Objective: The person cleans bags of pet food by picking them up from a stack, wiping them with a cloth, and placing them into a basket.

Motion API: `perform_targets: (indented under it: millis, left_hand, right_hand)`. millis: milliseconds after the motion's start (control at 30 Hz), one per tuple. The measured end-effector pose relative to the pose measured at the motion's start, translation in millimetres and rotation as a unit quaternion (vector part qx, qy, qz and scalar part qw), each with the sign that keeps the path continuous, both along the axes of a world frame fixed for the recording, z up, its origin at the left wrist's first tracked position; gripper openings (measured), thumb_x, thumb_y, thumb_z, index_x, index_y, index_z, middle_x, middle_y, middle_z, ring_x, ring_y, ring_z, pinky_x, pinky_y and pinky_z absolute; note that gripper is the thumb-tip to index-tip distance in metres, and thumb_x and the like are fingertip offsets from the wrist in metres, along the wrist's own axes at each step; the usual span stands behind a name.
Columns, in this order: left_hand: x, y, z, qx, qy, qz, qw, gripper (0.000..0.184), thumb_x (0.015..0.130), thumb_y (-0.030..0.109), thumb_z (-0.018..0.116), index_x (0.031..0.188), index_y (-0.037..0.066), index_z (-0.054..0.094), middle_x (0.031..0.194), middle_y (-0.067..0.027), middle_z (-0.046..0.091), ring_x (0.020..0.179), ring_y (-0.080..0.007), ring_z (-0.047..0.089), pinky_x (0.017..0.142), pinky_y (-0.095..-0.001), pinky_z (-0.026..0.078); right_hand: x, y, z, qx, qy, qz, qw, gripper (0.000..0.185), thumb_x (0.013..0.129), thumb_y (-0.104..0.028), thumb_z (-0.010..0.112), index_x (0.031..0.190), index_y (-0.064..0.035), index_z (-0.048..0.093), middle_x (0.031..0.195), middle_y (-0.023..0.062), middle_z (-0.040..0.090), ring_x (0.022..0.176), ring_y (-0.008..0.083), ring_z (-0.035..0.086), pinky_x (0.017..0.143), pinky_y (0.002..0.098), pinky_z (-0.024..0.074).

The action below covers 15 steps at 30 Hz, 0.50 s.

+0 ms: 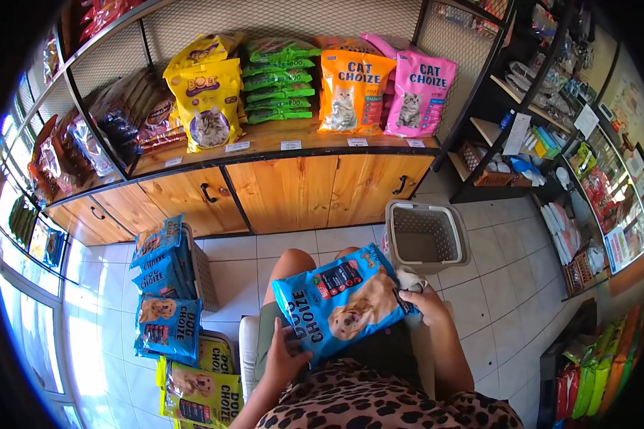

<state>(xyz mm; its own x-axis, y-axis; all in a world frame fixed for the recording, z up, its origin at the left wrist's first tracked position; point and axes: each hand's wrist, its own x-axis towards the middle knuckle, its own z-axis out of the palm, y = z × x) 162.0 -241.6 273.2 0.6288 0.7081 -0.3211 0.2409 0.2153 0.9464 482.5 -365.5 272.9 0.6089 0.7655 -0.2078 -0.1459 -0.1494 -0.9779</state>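
Note:
A blue Dog Choize dog food bag (343, 304) lies tilted across my lap, its front with the dog picture facing up. My left hand (286, 355) grips the bag's lower left corner, thumb on the front and fingers along the edge. At the bag's right end, my right hand (426, 304) is closed around a crumpled whitish cloth (410, 279), which presses against the bag's edge. Part of the cloth is hidden by my fingers. More blue dog food bags (168, 329) are stacked to my left, with yellow-green dog food bags (200, 393) nearer me.
A grey plastic basket (459, 261) stands on the tiled floor ahead to the right. In front, a wooden cabinet (283, 193) bears yellow Bolt bags (207, 100), green bags (279, 93), and orange (354, 89) and pink Cat Choize bags (418, 93). Black shelving (479, 154) rises at the right.

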Motion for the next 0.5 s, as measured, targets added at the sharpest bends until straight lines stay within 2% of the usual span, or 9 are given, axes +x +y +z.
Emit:
perform_targets:
  millis: [67, 100, 233, 300, 333, 400, 467, 500]
  left_hand:
    - [7.6, 17.3, 4.4, -0.124, -0.025, 0.022, 0.992, 0.081, 0.082, 0.006, 0.070, 0.147, 0.001, 0.022, 0.136, -0.0247, 0.043, 0.112, -0.0321, 0.054, 0.085, -0.0361, 0.051]
    - [13.7, 20.2, 8.5, -0.123, -0.027, 0.018, 0.992, 0.081, 0.082, 0.006, 0.070, 0.147, 0.001, 0.022, 0.136, -0.0247, 0.043, 0.112, -0.0321, 0.054, 0.085, -0.0361, 0.051]
    - [38.9, 38.2, 27.7, -0.222, -0.150, 0.021, 0.963, 0.069, 0.084, 0.005, 0.067, 0.142, -0.002, 0.032, 0.125, -0.0202, 0.054, 0.108, -0.0258, 0.057, 0.086, -0.0313, 0.050]
    - [43.5, 74.2, -11.8, -0.299, -0.212, 0.018, 0.930, 0.055, 0.089, 0.007, 0.062, 0.138, -0.001, 0.039, 0.127, -0.0189, 0.054, 0.101, -0.0225, 0.060, 0.084, -0.0289, 0.050]
    - [39.1, 76.7, -12.6, -0.302, -0.208, 0.011, 0.930, 0.055, 0.089, 0.007, 0.062, 0.138, -0.001, 0.039, 0.127, -0.0189, 0.054, 0.101, -0.0225, 0.060, 0.084, -0.0289, 0.050]
    - [52.1, 94.3, -8.6, -0.213, -0.182, 0.086, 0.956, 0.060, 0.089, 0.006, 0.064, 0.141, -0.002, 0.035, 0.122, -0.0184, 0.058, 0.097, -0.0213, 0.061, 0.082, -0.0262, 0.049]
    - [40.5, 90.1, 21.2, -0.202, -0.170, 0.133, 0.955, 0.067, 0.087, 0.006, 0.066, 0.143, -0.003, 0.031, 0.115, -0.0173, 0.062, 0.093, -0.0227, 0.062, 0.079, -0.0248, 0.050]
    - [33.7, 89.8, 19.6, -0.204, -0.170, 0.123, 0.956, 0.067, 0.087, 0.006, 0.066, 0.143, -0.003, 0.031, 0.115, -0.0173, 0.062, 0.093, -0.0227, 0.062, 0.079, -0.0248, 0.050]
  right_hand:
    - [0.4, 3.1, 3.6, 0.042, 0.121, -0.046, 0.991, 0.043, 0.077, -0.008, 0.072, 0.117, 0.0000, 0.058, 0.102, 0.0104, 0.066, 0.088, 0.0186, 0.063, 0.077, 0.0283, 0.0500]
    - [6.0, 4.0, 4.2, 0.044, 0.118, -0.048, 0.991, 0.043, 0.077, -0.008, 0.072, 0.117, 0.0000, 0.058, 0.102, 0.0104, 0.066, 0.088, 0.0186, 0.063, 0.077, 0.0283, 0.0500]
    - [40.6, 26.1, -9.1, 0.024, 0.306, -0.094, 0.947, 0.038, 0.077, -0.006, 0.069, 0.113, 0.0008, 0.062, 0.098, 0.0111, 0.067, 0.082, 0.0171, 0.064, 0.072, 0.0262, 0.0510]
    - [23.3, 9.9, -15.8, 0.014, 0.301, -0.102, 0.948, 0.038, 0.077, -0.006, 0.069, 0.113, 0.0008, 0.062, 0.097, 0.0109, 0.067, 0.081, 0.0169, 0.064, 0.071, 0.0260, 0.0510]
    - [15.8, 4.6, -15.9, 0.011, 0.287, -0.105, 0.952, 0.038, 0.077, -0.006, 0.069, 0.113, 0.0008, 0.062, 0.097, 0.0108, 0.067, 0.080, 0.0166, 0.064, 0.070, 0.0259, 0.0510]
    - [21.1, 14.3, -4.7, 0.021, 0.240, -0.100, 0.965, 0.038, 0.076, -0.006, 0.069, 0.113, 0.0007, 0.061, 0.095, 0.0104, 0.067, 0.078, 0.0161, 0.063, 0.068, 0.0255, 0.0510]
    - [24.7, 16.6, 3.3, 0.024, 0.196, -0.104, 0.975, 0.038, 0.076, -0.007, 0.069, 0.113, 0.0006, 0.061, 0.094, 0.0101, 0.068, 0.076, 0.0155, 0.063, 0.066, 0.0251, 0.0510]
    - [20.0, 11.8, 3.4, 0.026, 0.194, -0.113, 0.974, 0.038, 0.076, -0.007, 0.069, 0.113, 0.0006, 0.061, 0.094, 0.0101, 0.068, 0.076, 0.0155, 0.063, 0.066, 0.0251, 0.0510]
